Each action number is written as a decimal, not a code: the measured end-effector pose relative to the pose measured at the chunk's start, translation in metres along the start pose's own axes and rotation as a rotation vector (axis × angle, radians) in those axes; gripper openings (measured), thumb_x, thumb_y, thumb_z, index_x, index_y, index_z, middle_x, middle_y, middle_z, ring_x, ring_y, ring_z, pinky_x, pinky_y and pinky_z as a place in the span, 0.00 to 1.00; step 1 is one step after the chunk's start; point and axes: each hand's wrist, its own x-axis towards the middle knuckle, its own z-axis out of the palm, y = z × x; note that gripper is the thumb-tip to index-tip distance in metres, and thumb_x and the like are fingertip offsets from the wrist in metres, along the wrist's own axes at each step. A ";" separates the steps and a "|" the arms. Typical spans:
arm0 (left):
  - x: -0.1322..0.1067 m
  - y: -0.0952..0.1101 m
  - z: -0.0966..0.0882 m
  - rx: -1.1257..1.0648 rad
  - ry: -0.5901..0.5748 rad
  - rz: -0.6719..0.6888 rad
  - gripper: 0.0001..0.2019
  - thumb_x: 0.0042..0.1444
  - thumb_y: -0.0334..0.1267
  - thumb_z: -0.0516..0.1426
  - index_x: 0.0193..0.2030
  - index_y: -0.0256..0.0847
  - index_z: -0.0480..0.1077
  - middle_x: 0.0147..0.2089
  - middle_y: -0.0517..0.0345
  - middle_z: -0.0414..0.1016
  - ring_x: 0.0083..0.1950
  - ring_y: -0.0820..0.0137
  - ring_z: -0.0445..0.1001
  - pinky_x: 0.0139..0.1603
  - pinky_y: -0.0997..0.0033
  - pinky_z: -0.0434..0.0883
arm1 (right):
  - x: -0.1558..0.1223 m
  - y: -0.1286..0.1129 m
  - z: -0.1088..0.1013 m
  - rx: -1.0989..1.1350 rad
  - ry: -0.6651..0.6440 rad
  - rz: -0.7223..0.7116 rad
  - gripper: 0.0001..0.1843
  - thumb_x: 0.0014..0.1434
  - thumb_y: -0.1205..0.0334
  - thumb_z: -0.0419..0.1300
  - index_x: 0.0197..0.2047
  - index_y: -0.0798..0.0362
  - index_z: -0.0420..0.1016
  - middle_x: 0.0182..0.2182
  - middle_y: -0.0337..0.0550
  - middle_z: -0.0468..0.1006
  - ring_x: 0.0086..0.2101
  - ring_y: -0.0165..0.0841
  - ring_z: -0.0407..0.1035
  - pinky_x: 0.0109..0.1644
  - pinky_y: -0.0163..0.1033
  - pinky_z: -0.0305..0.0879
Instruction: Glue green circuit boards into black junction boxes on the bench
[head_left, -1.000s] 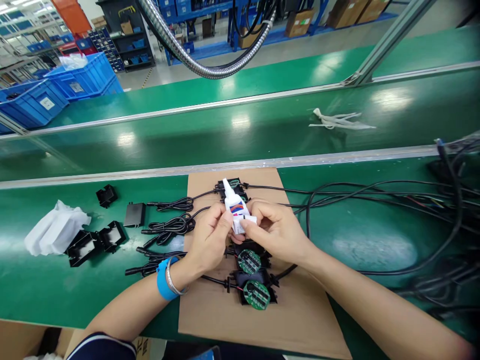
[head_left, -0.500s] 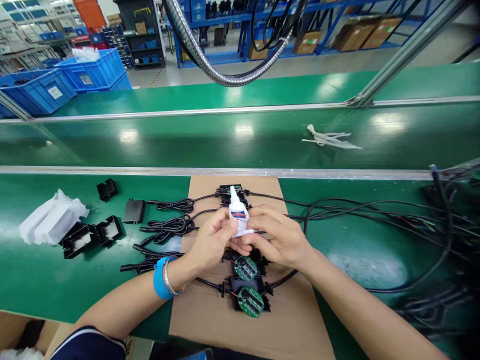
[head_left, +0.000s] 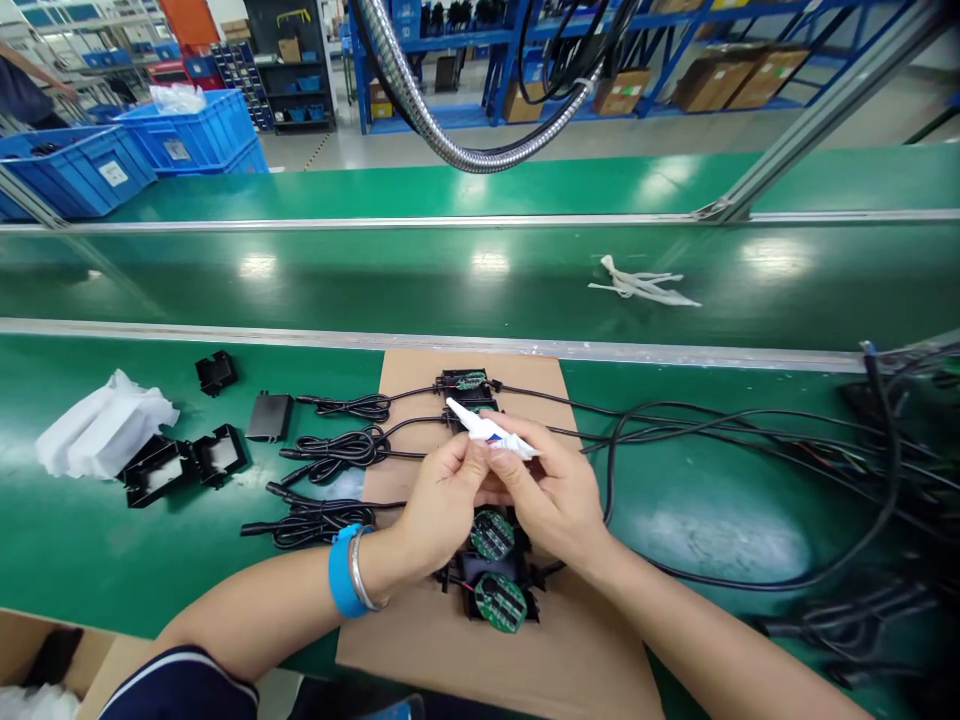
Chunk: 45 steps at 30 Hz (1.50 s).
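Observation:
Both hands grip a small white glue bottle (head_left: 491, 436) with a pointed nozzle, which tilts toward the upper left. My left hand (head_left: 442, 495) pinches its lower side with the thumb. My right hand (head_left: 553, 490) closes around its other end, fingers partly hidden behind it. Under the hands, a round green circuit board (head_left: 501, 602) rests on an open black housing, with a second circuit board (head_left: 492, 535) just above it. Farther up, another black housing (head_left: 463, 385) holds a board and has cables on both sides. A cardboard sheet (head_left: 420, 640) lies beneath them.
Coiled black cables (head_left: 349, 450) lie left of the cardboard, near black plastic boxes (head_left: 157, 475) and crumpled white wrapping (head_left: 105, 425). Long black cables (head_left: 720, 425) run right into a dark bundle. White ties (head_left: 643, 285) lie beyond the metal rail. Overhead hangs a metal conduit (head_left: 465, 155).
The glue bottle has gone from nearly upright to tilted, its nozzle now pointing up and left. Both hands have closed in around it. A person's arm has appeared at the far left.

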 end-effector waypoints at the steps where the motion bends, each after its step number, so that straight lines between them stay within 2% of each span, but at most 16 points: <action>1: 0.000 0.000 0.001 -0.014 -0.021 -0.036 0.29 0.54 0.64 0.60 0.44 0.36 0.74 0.42 0.48 0.80 0.40 0.65 0.80 0.43 0.65 0.77 | 0.000 0.000 -0.004 -0.019 0.010 0.017 0.17 0.66 0.53 0.58 0.52 0.52 0.76 0.38 0.46 0.82 0.31 0.33 0.75 0.33 0.36 0.71; 3: -0.001 0.006 -0.002 0.070 -0.102 -0.112 0.30 0.56 0.65 0.58 0.44 0.35 0.76 0.43 0.46 0.81 0.39 0.65 0.80 0.44 0.64 0.76 | 0.008 0.003 -0.016 -0.026 -0.017 0.075 0.18 0.65 0.50 0.58 0.51 0.52 0.76 0.37 0.47 0.82 0.30 0.33 0.75 0.31 0.36 0.71; 5: -0.002 0.020 -0.011 0.318 -0.246 -0.139 0.27 0.60 0.62 0.56 0.45 0.37 0.78 0.44 0.45 0.81 0.39 0.65 0.80 0.42 0.64 0.76 | 0.025 0.011 -0.033 -0.021 -0.078 0.147 0.20 0.65 0.47 0.58 0.50 0.53 0.75 0.34 0.46 0.82 0.27 0.33 0.74 0.30 0.37 0.70; 6: -0.001 0.029 -0.017 0.496 -0.326 -0.106 0.24 0.62 0.58 0.55 0.47 0.39 0.78 0.45 0.46 0.81 0.40 0.64 0.80 0.42 0.64 0.76 | 0.038 0.016 -0.041 -0.032 -0.107 0.173 0.21 0.63 0.45 0.59 0.49 0.53 0.74 0.31 0.45 0.81 0.25 0.33 0.73 0.29 0.37 0.69; 8: 0.005 0.046 -0.028 0.899 -0.444 0.068 0.18 0.64 0.49 0.56 0.52 0.40 0.77 0.51 0.44 0.80 0.48 0.59 0.79 0.49 0.58 0.76 | 0.067 0.028 -0.055 -0.097 -0.174 0.190 0.22 0.59 0.41 0.62 0.42 0.54 0.73 0.23 0.40 0.76 0.22 0.31 0.68 0.26 0.35 0.64; 10: 0.017 0.058 -0.038 1.257 -0.474 0.287 0.20 0.63 0.42 0.55 0.59 0.34 0.72 0.60 0.39 0.74 0.59 0.52 0.73 0.59 0.50 0.71 | 0.096 0.040 -0.062 -0.168 -0.261 0.173 0.24 0.56 0.39 0.64 0.36 0.54 0.72 0.21 0.37 0.71 0.21 0.28 0.63 0.24 0.34 0.57; 12: 0.035 0.060 -0.044 1.499 -0.461 0.441 0.25 0.65 0.39 0.53 0.65 0.28 0.65 0.68 0.34 0.65 0.66 0.48 0.67 0.65 0.47 0.65 | 0.122 0.050 -0.061 -0.206 -0.354 0.140 0.25 0.55 0.37 0.64 0.33 0.54 0.72 0.21 0.36 0.68 0.22 0.27 0.59 0.24 0.33 0.52; 14: 0.052 0.052 -0.050 1.633 -0.469 0.504 0.27 0.66 0.41 0.52 0.68 0.27 0.60 0.72 0.35 0.58 0.67 0.49 0.65 0.66 0.49 0.64 | 0.141 0.054 -0.057 -0.255 -0.439 0.092 0.25 0.55 0.37 0.63 0.30 0.54 0.72 0.21 0.35 0.65 0.22 0.26 0.56 0.24 0.34 0.51; 17: 0.068 0.032 -0.056 1.689 -0.506 0.562 0.28 0.68 0.44 0.51 0.70 0.29 0.58 0.73 0.37 0.56 0.65 0.51 0.66 0.64 0.53 0.65 | 0.161 0.055 -0.047 -0.337 -0.561 -0.010 0.26 0.58 0.37 0.61 0.26 0.53 0.71 0.19 0.35 0.62 0.22 0.26 0.53 0.24 0.34 0.48; 20: 0.068 0.017 -0.061 1.677 -0.517 0.598 0.29 0.69 0.45 0.49 0.70 0.27 0.57 0.73 0.37 0.56 0.67 0.50 0.64 0.64 0.52 0.64 | 0.176 0.053 -0.037 -0.379 -0.675 -0.104 0.26 0.61 0.39 0.59 0.24 0.52 0.68 0.18 0.35 0.62 0.21 0.26 0.53 0.24 0.35 0.49; 23: 0.064 0.013 -0.062 1.670 -0.536 0.588 0.29 0.69 0.45 0.48 0.70 0.25 0.57 0.74 0.36 0.54 0.69 0.48 0.61 0.65 0.50 0.62 | 0.187 0.052 -0.027 -0.406 -0.805 -0.206 0.23 0.63 0.44 0.57 0.24 0.52 0.65 0.20 0.37 0.65 0.21 0.27 0.56 0.25 0.37 0.50; 27: 0.063 0.012 -0.060 1.656 -0.541 0.555 0.28 0.69 0.45 0.48 0.69 0.28 0.59 0.75 0.38 0.51 0.71 0.49 0.59 0.65 0.50 0.61 | 0.193 0.050 -0.015 -0.405 -0.926 -0.310 0.19 0.63 0.49 0.57 0.26 0.51 0.67 0.22 0.40 0.67 0.22 0.28 0.56 0.27 0.38 0.51; 32: 0.063 0.009 -0.060 1.690 -0.533 0.563 0.30 0.70 0.46 0.47 0.70 0.25 0.57 0.74 0.39 0.52 0.70 0.48 0.60 0.61 0.51 0.64 | 0.191 0.046 -0.011 -0.404 -0.963 -0.331 0.18 0.63 0.50 0.58 0.26 0.50 0.67 0.22 0.40 0.67 0.22 0.29 0.55 0.28 0.40 0.50; 37: 0.061 0.010 -0.060 1.755 -0.516 0.612 0.30 0.70 0.47 0.46 0.70 0.25 0.57 0.75 0.41 0.52 0.69 0.49 0.61 0.59 0.54 0.65 | 0.190 0.044 -0.017 -0.464 -0.982 -0.354 0.15 0.64 0.52 0.56 0.28 0.50 0.68 0.23 0.40 0.67 0.23 0.29 0.57 0.29 0.40 0.51; 45: 0.061 0.014 -0.061 1.891 -0.477 0.691 0.28 0.72 0.47 0.45 0.70 0.28 0.59 0.74 0.45 0.55 0.69 0.55 0.63 0.59 0.59 0.66 | 0.189 0.030 -0.027 -0.591 -1.056 -0.328 0.13 0.65 0.57 0.53 0.30 0.53 0.67 0.25 0.41 0.68 0.25 0.30 0.58 0.31 0.40 0.53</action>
